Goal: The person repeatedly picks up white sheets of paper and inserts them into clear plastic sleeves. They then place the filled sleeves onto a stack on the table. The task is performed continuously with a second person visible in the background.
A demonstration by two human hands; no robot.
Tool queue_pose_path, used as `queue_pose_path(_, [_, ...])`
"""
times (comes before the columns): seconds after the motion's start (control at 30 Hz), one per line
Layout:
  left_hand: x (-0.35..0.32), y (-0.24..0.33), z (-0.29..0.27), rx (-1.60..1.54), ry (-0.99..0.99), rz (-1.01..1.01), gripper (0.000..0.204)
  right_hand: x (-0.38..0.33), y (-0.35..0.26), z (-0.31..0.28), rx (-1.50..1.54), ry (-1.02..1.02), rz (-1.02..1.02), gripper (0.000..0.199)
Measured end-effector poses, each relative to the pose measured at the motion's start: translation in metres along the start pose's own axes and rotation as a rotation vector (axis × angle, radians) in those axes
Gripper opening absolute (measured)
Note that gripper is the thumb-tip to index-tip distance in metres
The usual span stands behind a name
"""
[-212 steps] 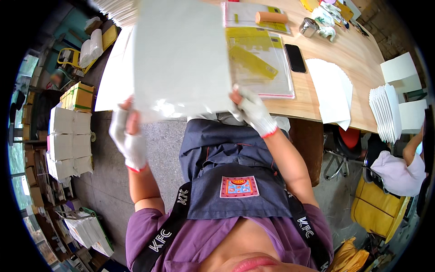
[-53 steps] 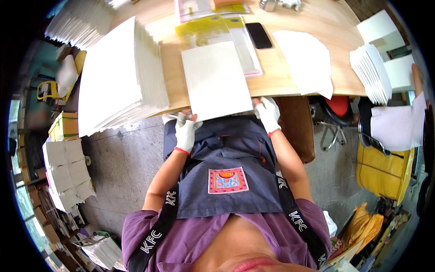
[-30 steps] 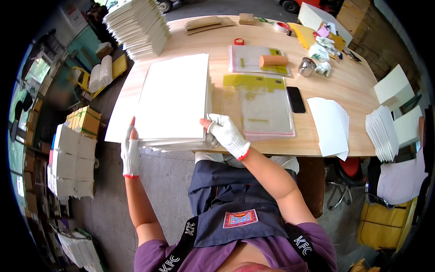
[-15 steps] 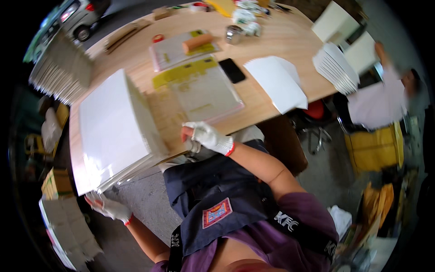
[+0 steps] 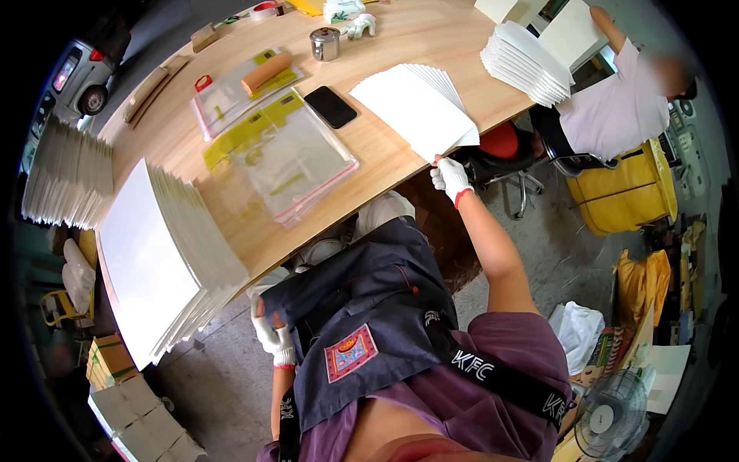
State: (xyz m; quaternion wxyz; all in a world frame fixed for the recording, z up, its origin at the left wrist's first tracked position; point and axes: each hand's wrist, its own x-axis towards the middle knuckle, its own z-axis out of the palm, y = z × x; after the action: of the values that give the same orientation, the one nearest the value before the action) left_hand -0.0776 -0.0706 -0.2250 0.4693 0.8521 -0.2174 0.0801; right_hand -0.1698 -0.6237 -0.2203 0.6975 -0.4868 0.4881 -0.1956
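My right hand [image 5: 451, 177], in a white work glove with bare fingertips, pinches the near corner of the fanned white sheets [image 5: 416, 108] at the table's front edge. How many sheets lie between the fingers, I cannot tell. My left hand [image 5: 272, 336], gloved the same way, hangs beside my dark apron [image 5: 369, 308] with its fingers apart and nothing in it. A tall stack of white-topped, sleeved boards [image 5: 146, 254] fills the table's left corner. Between the stack and the sheets lie clear plastic sleeves [image 5: 289, 158] with yellow patches.
A black phone [image 5: 331, 106], a metal cup [image 5: 325, 45] and a brown roll [image 5: 266, 73] sit on the wooden table [image 5: 385, 165]. At far right another person [image 5: 616, 100] sits near a pile of white sheets [image 5: 523, 65]. A fan [image 5: 604, 420] stands at lower right.
My right hand has moved right from the table edge by the sleeves to the white sheets and closed on their corner. My left hand has left the tall stack's corner and come in beside my apron.
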Motion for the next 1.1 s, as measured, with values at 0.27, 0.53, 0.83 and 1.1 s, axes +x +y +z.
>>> queue_pose_path(0.27, [0.089,0.057,0.043,0.174,-0.224,0.42,0.045,0.013,-0.003,-0.011,0.128,-0.131,-0.057,0.011])
queue_pose_path(0.53, [0.193,0.056,0.099,0.702,-0.375,0.424,0.046,-0.02,0.02,-0.041,0.245,-0.339,0.291,0.031])
queue_pose_path(0.83, [0.215,0.084,0.141,0.644,-0.556,0.297,0.037,-0.014,-0.011,-0.058,0.519,-0.205,-0.125,0.018])
queue_pose_path(1.1, [0.216,0.07,0.128,0.747,-0.371,0.189,0.027,-0.126,-0.024,-0.005,0.329,-0.594,-0.002,0.056])
